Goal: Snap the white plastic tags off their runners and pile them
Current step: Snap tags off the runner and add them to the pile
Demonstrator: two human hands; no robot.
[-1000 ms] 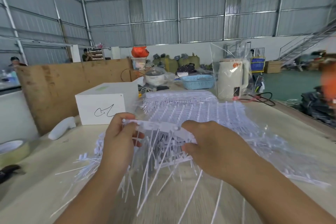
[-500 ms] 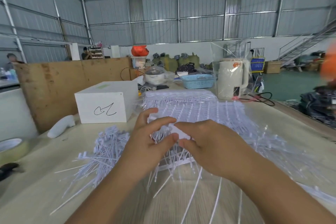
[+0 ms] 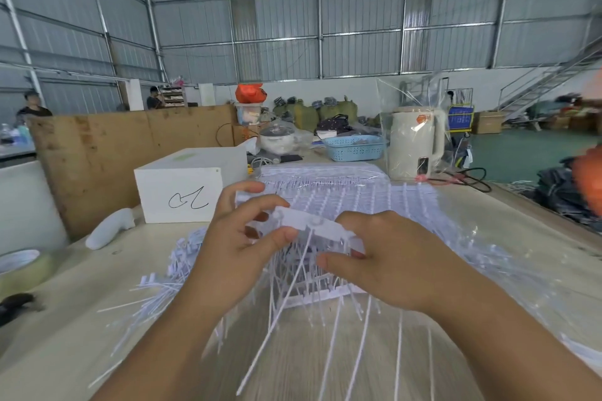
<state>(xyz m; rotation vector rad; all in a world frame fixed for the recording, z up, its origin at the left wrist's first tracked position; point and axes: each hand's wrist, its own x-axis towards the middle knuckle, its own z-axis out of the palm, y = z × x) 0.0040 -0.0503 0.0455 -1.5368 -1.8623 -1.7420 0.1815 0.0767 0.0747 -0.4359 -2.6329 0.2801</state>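
Observation:
Both hands hold a white plastic runner strip (image 3: 312, 225) above the table, with long thin tags hanging down from it. My left hand (image 3: 234, 247) pinches its left end between thumb and fingers. My right hand (image 3: 387, 257) grips its right end, thumb underneath. A loose pile of snapped-off tags (image 3: 169, 273) lies on the table to the left. Stacked sheets of tags still on runners (image 3: 351, 192) lie behind my hands, some under clear film.
A white box with a scribble (image 3: 189, 185) stands at the back left, a white handle-shaped object (image 3: 110, 228) beside it. A tape roll (image 3: 22, 267) sits at the left edge. A bagged kettle (image 3: 417, 143) and blue basket (image 3: 355, 146) stand behind. The wooden table (image 3: 65, 329) stretches forward.
My left hand slid right along the strip toward my right hand, then the two drew slightly apart again. The strip now shows between them, tilted down to the right.

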